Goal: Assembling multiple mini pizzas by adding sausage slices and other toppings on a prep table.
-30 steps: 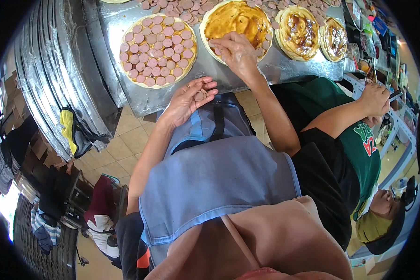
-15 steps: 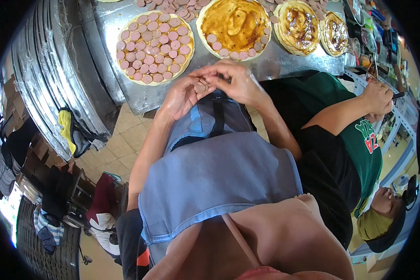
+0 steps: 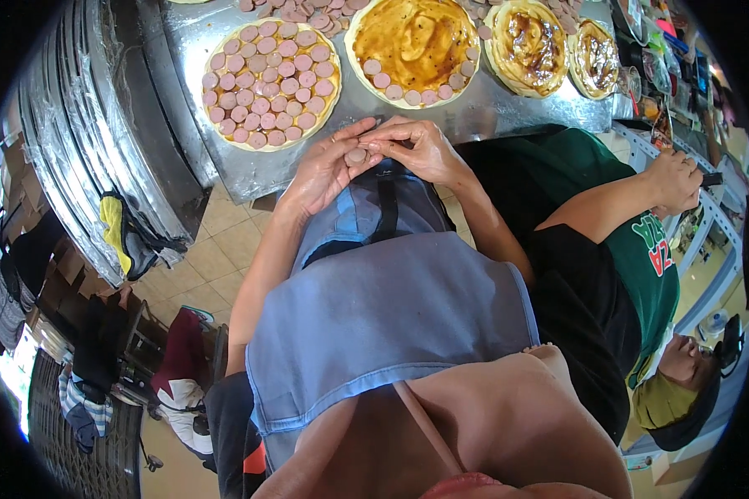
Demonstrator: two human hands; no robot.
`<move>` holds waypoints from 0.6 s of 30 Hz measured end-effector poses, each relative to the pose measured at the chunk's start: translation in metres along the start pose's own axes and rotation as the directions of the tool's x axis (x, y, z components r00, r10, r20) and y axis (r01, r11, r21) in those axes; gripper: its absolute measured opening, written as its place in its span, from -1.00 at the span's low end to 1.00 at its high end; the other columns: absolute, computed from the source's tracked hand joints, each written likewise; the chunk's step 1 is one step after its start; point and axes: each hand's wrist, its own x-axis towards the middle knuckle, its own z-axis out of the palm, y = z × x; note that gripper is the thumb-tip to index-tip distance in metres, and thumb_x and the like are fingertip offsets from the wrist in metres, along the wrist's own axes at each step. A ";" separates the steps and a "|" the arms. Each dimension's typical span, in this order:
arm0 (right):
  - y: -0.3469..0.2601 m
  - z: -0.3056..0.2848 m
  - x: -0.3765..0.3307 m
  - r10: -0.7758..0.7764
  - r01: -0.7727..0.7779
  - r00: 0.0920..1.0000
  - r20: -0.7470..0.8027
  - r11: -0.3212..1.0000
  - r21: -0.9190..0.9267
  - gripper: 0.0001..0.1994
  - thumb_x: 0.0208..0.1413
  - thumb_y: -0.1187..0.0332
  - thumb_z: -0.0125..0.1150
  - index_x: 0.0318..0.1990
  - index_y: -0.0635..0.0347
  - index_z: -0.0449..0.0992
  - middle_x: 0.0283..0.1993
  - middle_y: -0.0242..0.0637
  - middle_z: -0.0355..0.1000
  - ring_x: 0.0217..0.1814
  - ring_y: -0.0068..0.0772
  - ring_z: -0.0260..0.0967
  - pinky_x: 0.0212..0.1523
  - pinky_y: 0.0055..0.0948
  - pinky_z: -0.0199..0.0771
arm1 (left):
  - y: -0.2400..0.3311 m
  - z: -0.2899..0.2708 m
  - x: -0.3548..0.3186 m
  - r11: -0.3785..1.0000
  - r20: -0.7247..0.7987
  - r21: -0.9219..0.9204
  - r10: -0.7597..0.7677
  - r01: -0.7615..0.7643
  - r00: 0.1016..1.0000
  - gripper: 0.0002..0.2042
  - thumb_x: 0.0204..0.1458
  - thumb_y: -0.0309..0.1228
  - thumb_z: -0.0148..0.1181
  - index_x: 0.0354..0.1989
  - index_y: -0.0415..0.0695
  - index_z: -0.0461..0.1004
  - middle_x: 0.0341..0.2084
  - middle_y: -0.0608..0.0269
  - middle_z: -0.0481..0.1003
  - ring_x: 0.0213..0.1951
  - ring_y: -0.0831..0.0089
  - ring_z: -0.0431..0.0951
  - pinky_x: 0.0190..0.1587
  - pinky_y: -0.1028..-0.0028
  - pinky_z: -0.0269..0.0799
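My left hand (image 3: 324, 170) is cupped in front of my apron and holds sausage slices (image 3: 356, 157) in its fingers. Close against it, my right hand (image 3: 420, 150) has its thumb and fingers pinched together at these slices. Just beyond the hands lies a round dough base (image 3: 338, 56) with brown sauce, a curved row of sausage slices along its near edge. To its left, another sauced dough round (image 3: 216, 118) is covered with slices. How many slices my left hand holds is hidden.
A steel table (image 3: 193, 58) bears two more sauced dough rounds (image 3: 528, 48) (image 3: 595, 58) at the right and a pile of loose slices (image 3: 314, 12) at the back. Stacked metal trays (image 3: 100, 125) stand left. At my right a person in green (image 3: 591, 179) stands with hands together.
My right hand has come down against the left, and its fingers have closed at the slices. Slices on the dough rounds look the same. The view has shifted slightly.
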 end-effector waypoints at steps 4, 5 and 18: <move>0.000 -0.002 0.001 -0.041 0.042 0.999 0.020 0.997 -0.065 -0.83 0.16 0.46 0.15 -0.15 0.30 0.58 -0.24 -0.29 0.50 -0.22 -0.58 0.41 -0.17 -0.57 0.43 | -0.004 0.000 0.001 0.994 0.025 0.103 0.026 -0.028 0.999 -0.57 0.20 -0.50 -0.08 0.24 -0.37 0.13 0.07 0.01 0.35 0.07 0.34 0.44 0.15 0.41 0.40; 0.003 -0.001 0.002 0.035 -0.035 0.999 -0.006 0.999 0.020 -0.85 0.13 0.46 0.17 -0.20 0.33 0.58 -0.29 -0.27 0.51 -0.27 -0.59 0.41 -0.22 -0.57 0.42 | -0.004 0.001 0.001 0.994 0.026 0.101 0.027 -0.030 0.999 -0.57 0.20 -0.50 -0.08 0.24 -0.37 0.13 0.07 0.01 0.35 0.07 0.34 0.44 0.15 0.41 0.40; -0.024 -0.029 0.076 -0.136 -0.092 0.882 -0.452 0.889 -0.448 -0.80 0.14 0.28 0.19 -0.21 0.22 0.57 -0.42 -0.32 0.48 -0.43 -0.63 0.36 -0.41 -0.61 0.33 | -0.005 0.005 -0.003 0.971 -0.003 0.239 0.016 -0.015 1.000 -0.53 0.20 -0.48 0.01 0.27 -0.29 0.11 0.13 0.01 0.33 0.12 0.35 0.40 0.16 0.45 0.37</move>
